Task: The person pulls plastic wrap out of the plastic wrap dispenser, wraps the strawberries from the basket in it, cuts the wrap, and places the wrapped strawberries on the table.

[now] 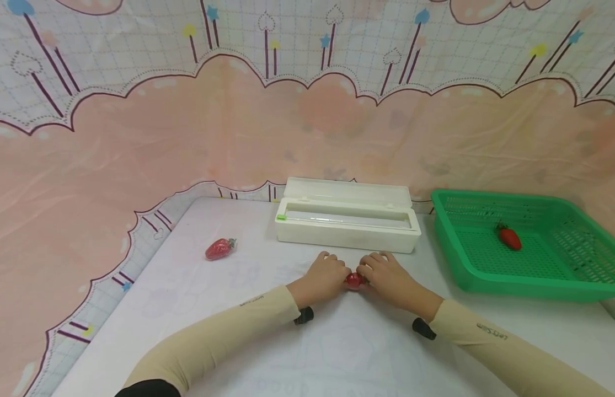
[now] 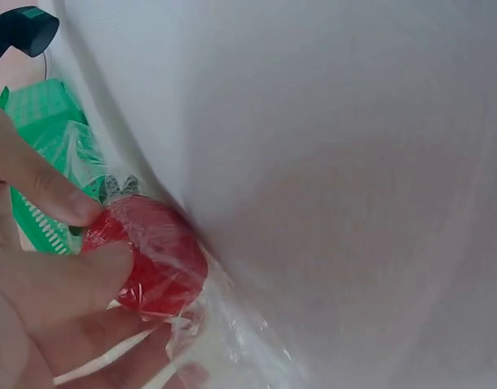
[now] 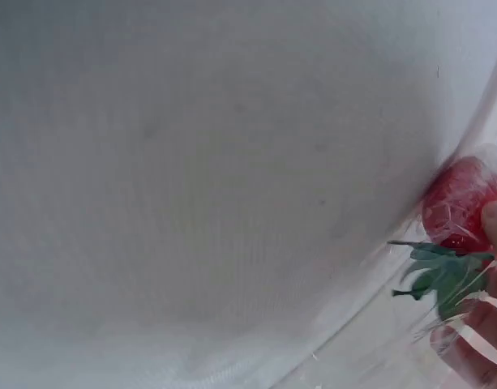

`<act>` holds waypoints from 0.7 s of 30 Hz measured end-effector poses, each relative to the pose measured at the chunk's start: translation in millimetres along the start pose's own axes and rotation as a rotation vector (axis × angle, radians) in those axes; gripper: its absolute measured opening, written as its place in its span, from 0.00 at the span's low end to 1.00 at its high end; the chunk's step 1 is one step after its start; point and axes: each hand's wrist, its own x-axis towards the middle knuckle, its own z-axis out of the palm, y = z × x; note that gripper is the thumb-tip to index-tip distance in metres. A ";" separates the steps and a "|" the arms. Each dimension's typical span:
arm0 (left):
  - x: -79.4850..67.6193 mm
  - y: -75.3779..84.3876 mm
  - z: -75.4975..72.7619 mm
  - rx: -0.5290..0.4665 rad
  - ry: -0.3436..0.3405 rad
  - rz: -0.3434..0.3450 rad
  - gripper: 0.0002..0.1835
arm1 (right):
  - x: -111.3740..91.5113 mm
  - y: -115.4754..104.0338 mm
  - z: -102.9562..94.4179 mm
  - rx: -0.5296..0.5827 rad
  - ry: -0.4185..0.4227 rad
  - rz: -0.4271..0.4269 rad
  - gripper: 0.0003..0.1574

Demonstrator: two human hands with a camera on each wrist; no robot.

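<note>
A red strawberry (image 1: 355, 282) with green leaves lies low over the white table, covered in clear plastic film (image 2: 248, 344). My left hand (image 1: 325, 278) grips it from the left; in the left wrist view the thumb presses its red side (image 2: 163, 251). From the other side, my right hand (image 1: 394, 284) holds the leafy end, its fingers curled at the film. In the right wrist view the green leaves (image 3: 443, 275) show under wrinkled film next to the fingertips (image 3: 495, 223). Another strawberry (image 1: 220, 249), shiny as if wrapped, lies to the left.
Just beyond the hands stands a white cling film box (image 1: 347, 237), its lid (image 1: 347, 192) raised and a roll inside. At the right is a green basket (image 1: 525, 286) with one strawberry (image 1: 509, 237) in it. A patterned cloth (image 1: 307, 132) hangs behind.
</note>
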 end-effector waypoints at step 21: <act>4.4 -5.6 5.7 0.076 -0.056 0.006 0.20 | 2.5 6.7 2.7 -0.072 0.016 -0.047 0.22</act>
